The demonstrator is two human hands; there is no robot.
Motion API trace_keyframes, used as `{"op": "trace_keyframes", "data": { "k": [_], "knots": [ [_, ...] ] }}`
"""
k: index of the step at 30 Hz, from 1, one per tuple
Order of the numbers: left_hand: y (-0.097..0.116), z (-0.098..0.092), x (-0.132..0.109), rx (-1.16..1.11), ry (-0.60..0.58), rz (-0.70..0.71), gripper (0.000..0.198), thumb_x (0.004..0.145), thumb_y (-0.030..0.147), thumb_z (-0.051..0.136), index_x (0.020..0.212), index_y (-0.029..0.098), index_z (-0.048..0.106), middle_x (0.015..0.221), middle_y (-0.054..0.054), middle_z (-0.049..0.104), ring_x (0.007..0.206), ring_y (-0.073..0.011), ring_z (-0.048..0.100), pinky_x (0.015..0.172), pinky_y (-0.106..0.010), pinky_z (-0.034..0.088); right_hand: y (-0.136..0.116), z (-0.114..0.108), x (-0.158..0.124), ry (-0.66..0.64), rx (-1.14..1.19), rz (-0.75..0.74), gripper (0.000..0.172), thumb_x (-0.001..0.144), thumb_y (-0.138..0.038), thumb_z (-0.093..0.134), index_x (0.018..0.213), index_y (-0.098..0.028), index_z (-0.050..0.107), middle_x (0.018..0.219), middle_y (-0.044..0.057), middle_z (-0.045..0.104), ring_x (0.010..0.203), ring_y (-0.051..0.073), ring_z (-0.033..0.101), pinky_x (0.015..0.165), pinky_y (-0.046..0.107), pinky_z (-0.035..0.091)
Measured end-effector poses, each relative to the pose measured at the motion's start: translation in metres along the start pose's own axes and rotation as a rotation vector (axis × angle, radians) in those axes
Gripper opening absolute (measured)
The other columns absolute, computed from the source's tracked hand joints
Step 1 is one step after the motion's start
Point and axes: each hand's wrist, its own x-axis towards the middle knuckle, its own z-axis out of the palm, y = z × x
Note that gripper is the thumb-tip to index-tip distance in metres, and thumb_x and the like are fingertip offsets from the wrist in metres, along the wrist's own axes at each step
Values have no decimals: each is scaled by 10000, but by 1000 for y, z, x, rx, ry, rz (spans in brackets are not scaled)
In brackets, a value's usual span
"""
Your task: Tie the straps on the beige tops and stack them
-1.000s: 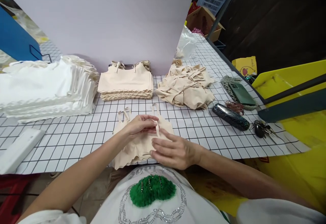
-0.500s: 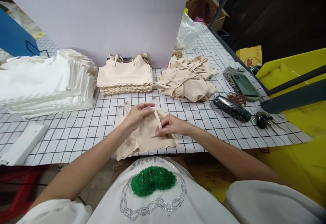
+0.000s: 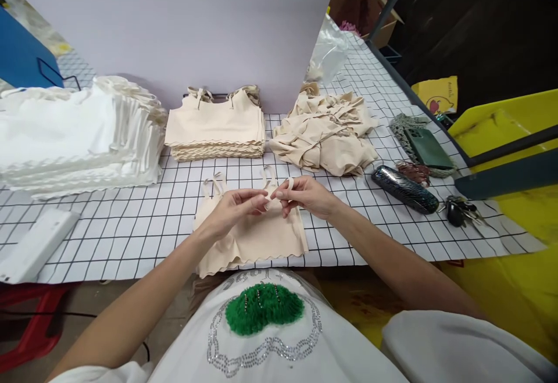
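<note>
A beige camisole top (image 3: 261,235) lies flat at the table's front edge, its wavy hem towards me. Its left strap (image 3: 213,185) stands up in a loop near the far side. Above the top, my right hand (image 3: 304,196) pinches a pale strap (image 3: 290,183) between thumb and fingers. My left hand (image 3: 239,207) is closed close beside it, thumb against fingers, at the strap's lower part. The small piece between the two hands is partly hidden by the fingers.
Behind stand a neat stack of beige tops (image 3: 215,130), a rumpled beige pile (image 3: 326,133) and a tall white stack (image 3: 78,139). A white power strip (image 3: 39,243) lies left. A glasses case (image 3: 405,189), phone (image 3: 429,147) and keys (image 3: 460,211) lie right.
My right hand has moved up and slightly right, carrying the strap. My left hand has shifted a little lower and stays near the right one. The view has tilted slightly.
</note>
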Motion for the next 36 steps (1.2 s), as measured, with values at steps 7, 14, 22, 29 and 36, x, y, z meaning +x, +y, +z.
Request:
{"op": "trace_keyframes", "data": {
  "k": [7,14,22,29,36],
  "knots": [
    [-2,8,-6,15,56,11,338,732,475,842,840,157,810,768,-76,756,737,-179,678,694,-307,572,6,-14,1,72,-357,-20,439,713,-555,829,673,-133,713,576,11,631,509,132,601,531,299,542],
    [3,14,-6,117,118,164,263,747,420,830,828,174,783,801,-62,754,722,-175,677,641,-289,556,3,-4,-6,87,-726,-528,238,884,-389,717,1048,-227,774,1099,86,755,1040,227,689,911,375,555],
    [-25,3,-4,721,235,404,152,820,305,770,908,195,713,893,-51,704,850,-222,627,761,-370,489,22,-1,1,217,-558,-408,169,843,-355,744,845,-188,773,822,46,745,700,161,664,672,306,557],
    [-46,4,-4,1069,238,325,141,815,223,797,778,203,663,825,-10,696,862,-230,575,813,-400,364,45,-3,6,191,-684,-555,106,884,-244,685,825,-207,764,788,54,727,787,192,632,698,342,533],
    [-52,7,-2,1028,244,421,66,870,224,748,804,228,740,760,10,713,751,-187,585,797,-384,343,54,2,11,134,-886,-681,113,936,-194,644,847,-210,712,771,40,692,894,220,546,872,428,462]
  ]
}}
